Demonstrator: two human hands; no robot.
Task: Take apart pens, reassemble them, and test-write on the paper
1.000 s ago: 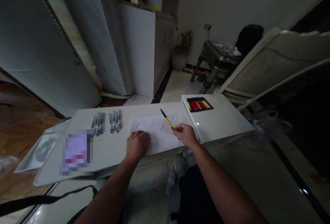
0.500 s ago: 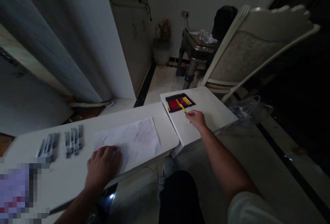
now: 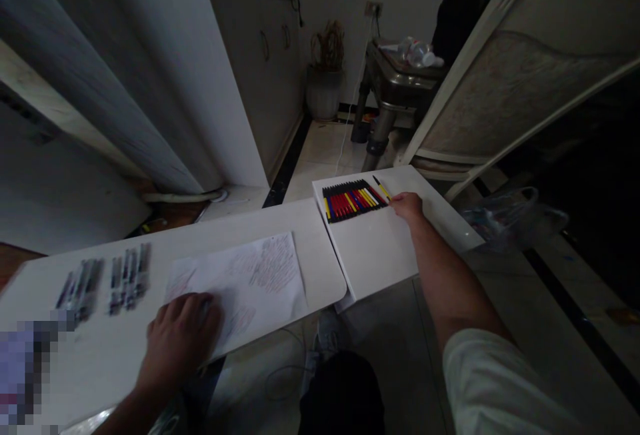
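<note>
My right hand pinches the near end of a yellow pen with a dark tip, over the right table. Just left of this pen is a tight row of pens with red, yellow, blue and white barrels and black ends. My left hand rests on the left edge of a white sheet of paper covered in scribbled lines. Its fingers are curled, and a small greyish thing shows between thumb and forefinger, too blurred to name.
Two groups of clear-looking pens lie on the left part of the long white table. The right white table adjoins it. Beyond stand a pale chair, a plant pot and a cabinet. A plastic bag sits at right.
My right hand has carried the yellow pen from over the row to the right and slightly away, past the row's right end. My left hand still rests on the paper. The view has shifted.
</note>
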